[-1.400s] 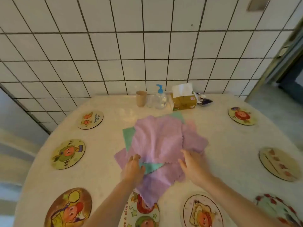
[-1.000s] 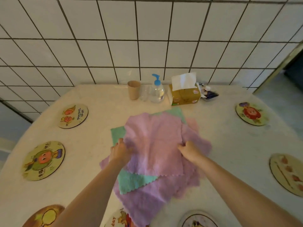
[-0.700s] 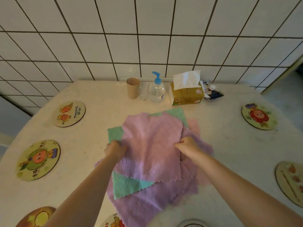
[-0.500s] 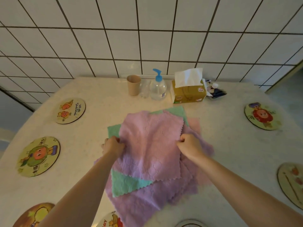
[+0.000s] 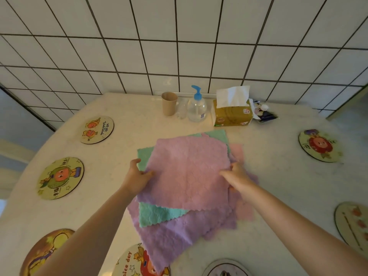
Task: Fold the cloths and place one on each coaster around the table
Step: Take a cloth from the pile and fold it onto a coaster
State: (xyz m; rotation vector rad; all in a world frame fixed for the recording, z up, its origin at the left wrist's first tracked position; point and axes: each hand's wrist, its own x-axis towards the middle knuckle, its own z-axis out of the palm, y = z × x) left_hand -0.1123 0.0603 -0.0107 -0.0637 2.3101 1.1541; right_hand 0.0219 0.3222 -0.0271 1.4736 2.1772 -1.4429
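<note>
A pile of cloths lies in the middle of the round table (image 5: 278,188). On top is a pink cloth (image 5: 187,172), spread flat. My left hand (image 5: 137,176) pinches its left edge and my right hand (image 5: 237,174) pinches its right edge. Under it show a green cloth (image 5: 157,215), a purple cloth (image 5: 179,236) and other pink and green corners. Round cartoon coasters ring the table: two at the left (image 5: 97,130) (image 5: 60,178), one at the lower left (image 5: 45,251), two at the near edge (image 5: 139,261) (image 5: 225,269), and two at the right (image 5: 318,145) (image 5: 352,224).
Against the tiled wall at the back stand a brown paper cup (image 5: 169,103), a clear pump bottle with a blue top (image 5: 196,107), a yellow tissue box (image 5: 232,113) and some small dark items (image 5: 264,114). The purple cloth overlaps the near-edge coaster.
Both hands moved from the near part of the pile up to the top pink cloth's side edges and took hold of them. The camera view shifted closer and slightly left.
</note>
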